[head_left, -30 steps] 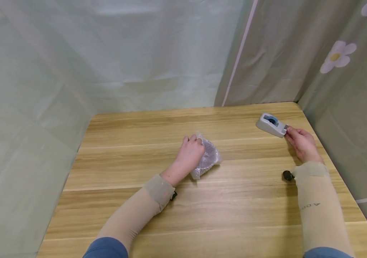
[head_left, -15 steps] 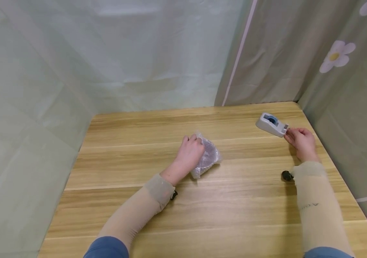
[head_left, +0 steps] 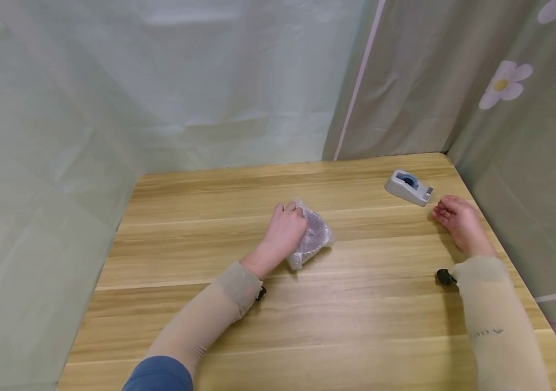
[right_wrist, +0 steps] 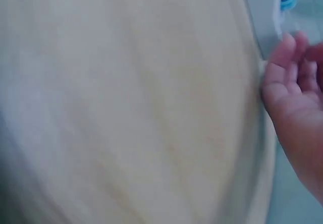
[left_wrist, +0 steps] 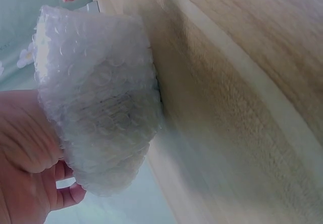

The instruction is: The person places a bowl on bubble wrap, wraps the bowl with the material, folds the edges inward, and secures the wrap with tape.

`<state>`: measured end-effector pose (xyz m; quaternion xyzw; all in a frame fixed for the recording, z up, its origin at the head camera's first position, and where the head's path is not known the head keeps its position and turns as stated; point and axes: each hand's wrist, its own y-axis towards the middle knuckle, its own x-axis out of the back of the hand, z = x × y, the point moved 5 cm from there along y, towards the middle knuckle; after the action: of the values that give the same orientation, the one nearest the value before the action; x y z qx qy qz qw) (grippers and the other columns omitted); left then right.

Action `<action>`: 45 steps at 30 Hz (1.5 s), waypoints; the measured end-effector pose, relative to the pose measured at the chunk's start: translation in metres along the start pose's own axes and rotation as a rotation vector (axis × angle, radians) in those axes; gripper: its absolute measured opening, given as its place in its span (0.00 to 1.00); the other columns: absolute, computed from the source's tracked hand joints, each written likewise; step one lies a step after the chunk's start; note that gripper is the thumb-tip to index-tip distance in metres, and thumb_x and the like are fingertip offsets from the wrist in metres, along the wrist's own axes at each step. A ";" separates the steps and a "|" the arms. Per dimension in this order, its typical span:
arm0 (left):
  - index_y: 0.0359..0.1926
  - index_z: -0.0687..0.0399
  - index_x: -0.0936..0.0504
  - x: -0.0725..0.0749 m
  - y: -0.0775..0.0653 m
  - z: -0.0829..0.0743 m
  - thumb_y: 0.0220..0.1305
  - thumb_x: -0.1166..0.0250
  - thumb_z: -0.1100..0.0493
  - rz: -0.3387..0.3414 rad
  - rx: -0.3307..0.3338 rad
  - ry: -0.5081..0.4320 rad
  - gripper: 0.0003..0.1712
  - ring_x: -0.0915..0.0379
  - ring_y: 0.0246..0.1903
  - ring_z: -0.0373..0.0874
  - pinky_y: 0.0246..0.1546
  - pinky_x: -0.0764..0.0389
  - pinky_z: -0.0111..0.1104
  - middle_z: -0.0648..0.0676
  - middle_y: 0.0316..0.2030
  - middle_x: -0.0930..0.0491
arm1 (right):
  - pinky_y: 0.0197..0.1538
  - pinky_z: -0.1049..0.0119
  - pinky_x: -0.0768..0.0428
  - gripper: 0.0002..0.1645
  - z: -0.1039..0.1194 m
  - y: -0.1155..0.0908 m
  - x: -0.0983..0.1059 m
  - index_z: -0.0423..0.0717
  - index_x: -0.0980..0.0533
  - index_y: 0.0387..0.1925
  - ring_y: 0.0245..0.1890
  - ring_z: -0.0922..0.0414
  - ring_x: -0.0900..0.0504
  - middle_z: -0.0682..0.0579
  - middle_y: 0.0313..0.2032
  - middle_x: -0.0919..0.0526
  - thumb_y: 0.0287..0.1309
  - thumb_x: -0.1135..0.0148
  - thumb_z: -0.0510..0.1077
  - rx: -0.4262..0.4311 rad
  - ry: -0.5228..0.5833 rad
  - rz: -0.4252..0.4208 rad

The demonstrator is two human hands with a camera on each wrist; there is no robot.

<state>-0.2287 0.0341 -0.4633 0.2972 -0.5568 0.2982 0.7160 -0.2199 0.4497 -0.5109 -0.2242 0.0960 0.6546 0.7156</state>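
A bubble-wrapped package (head_left: 314,239) with something round and dark inside is near the table's middle. My left hand (head_left: 285,231) grips its left side, fingers folded over the top; the left wrist view shows the bubble wrap (left_wrist: 101,98) close up, with the thumb and fingers at its edge. At the far right lies a grey tape dispenser (head_left: 407,187) with a blue-cored roll. Just in front of its cutter end is my right hand (head_left: 456,220), fingers curled and thumb against them. A faint clear sliver of tape (head_left: 430,213) shows at the fingertips.
The wood-grain table (head_left: 356,320) is bordered by hanging curtains (head_left: 238,92) at the back and sides. The right-hand curtain carries printed flowers (head_left: 505,84). Black wrist cameras (head_left: 445,277) sit under both sleeves.
My right hand has come away from the dispenser's cutter end, slightly right and toward me. The left hand has stayed on the package, and the dispenser has not moved.
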 end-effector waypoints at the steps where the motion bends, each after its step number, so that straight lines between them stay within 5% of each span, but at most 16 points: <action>1: 0.34 0.51 0.12 0.000 0.000 0.000 0.58 0.29 0.62 0.001 -0.001 0.002 0.03 0.32 0.36 0.45 0.40 0.29 0.38 0.51 0.34 0.18 | 0.46 0.69 0.17 0.05 0.001 -0.001 -0.004 0.41 0.27 0.42 0.38 0.58 0.18 0.51 0.34 0.19 0.73 0.47 0.39 -0.002 -0.063 0.040; 5: 0.35 0.51 0.12 0.000 0.001 -0.001 0.58 0.29 0.62 0.004 -0.003 0.003 0.03 0.32 0.35 0.45 0.39 0.29 0.38 0.51 0.34 0.18 | 0.44 0.71 0.19 0.09 0.005 -0.005 -0.029 0.37 0.26 0.44 0.37 0.62 0.20 0.55 0.35 0.18 0.73 0.46 0.41 -0.019 -0.507 0.163; 9: 0.34 0.51 0.12 0.000 0.002 -0.001 0.57 0.29 0.63 0.007 0.001 -0.003 0.04 0.33 0.35 0.45 0.39 0.29 0.38 0.51 0.33 0.18 | 0.46 0.68 0.21 0.18 0.008 -0.011 -0.065 0.34 0.26 0.49 0.41 0.57 0.21 0.49 0.40 0.19 0.72 0.44 0.47 -0.036 -1.000 0.268; 12: 0.34 0.50 0.12 0.001 0.002 -0.001 0.57 0.29 0.64 0.004 0.001 -0.013 0.04 0.33 0.35 0.45 0.40 0.29 0.38 0.51 0.33 0.18 | 0.47 0.66 0.22 0.18 0.008 -0.017 -0.097 0.37 0.23 0.52 0.45 0.52 0.21 0.43 0.47 0.18 0.71 0.42 0.47 -0.027 -1.173 0.381; 20: 0.29 0.50 0.12 0.005 0.003 0.001 0.57 0.30 0.65 -0.042 -0.005 -0.003 0.05 0.33 0.34 0.45 0.39 0.29 0.39 0.50 0.31 0.19 | 0.34 0.65 0.24 0.09 -0.005 -0.026 -0.173 0.42 0.28 0.43 0.32 0.50 0.23 0.44 0.31 0.21 0.65 0.37 0.37 0.083 -1.136 0.639; 27: 0.27 0.47 0.13 0.004 0.002 0.008 0.48 0.24 0.54 0.002 0.066 -0.062 0.06 0.29 0.34 0.45 0.38 0.23 0.38 0.50 0.31 0.21 | 0.36 0.64 0.25 0.07 -0.020 -0.027 -0.218 0.44 0.30 0.45 0.34 0.53 0.25 0.49 0.33 0.24 0.69 0.42 0.37 0.128 -1.084 0.767; 33: 0.31 0.49 0.13 0.001 -0.001 0.013 0.49 0.22 0.50 0.073 0.135 -0.163 0.12 0.28 0.25 0.42 0.24 0.22 0.33 0.49 0.27 0.22 | 0.37 0.64 0.26 0.05 -0.035 -0.026 -0.245 0.44 0.30 0.44 0.36 0.53 0.25 0.50 0.34 0.24 0.70 0.43 0.37 0.154 -1.072 0.814; 40: 0.30 0.50 0.14 0.001 -0.002 0.017 0.48 0.21 0.50 0.078 0.172 -0.218 0.13 0.29 0.23 0.42 0.21 0.23 0.34 0.49 0.26 0.24 | 0.32 0.63 0.23 0.06 -0.053 -0.023 -0.280 0.46 0.31 0.42 0.30 0.53 0.23 0.48 0.33 0.22 0.69 0.41 0.39 0.163 -1.051 0.835; 45: 0.30 0.49 0.14 -0.001 -0.001 0.018 0.48 0.21 0.51 0.082 0.181 -0.256 0.12 0.30 0.23 0.41 0.20 0.25 0.31 0.49 0.26 0.25 | 0.33 0.62 0.23 0.10 -0.066 -0.013 -0.292 0.45 0.30 0.40 0.30 0.56 0.23 0.52 0.33 0.21 0.64 0.35 0.39 0.240 -1.204 0.774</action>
<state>-0.2391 0.0197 -0.4603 0.3732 -0.6261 0.3358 0.5967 -0.2336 0.1586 -0.4410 0.3051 -0.1710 0.8558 0.3810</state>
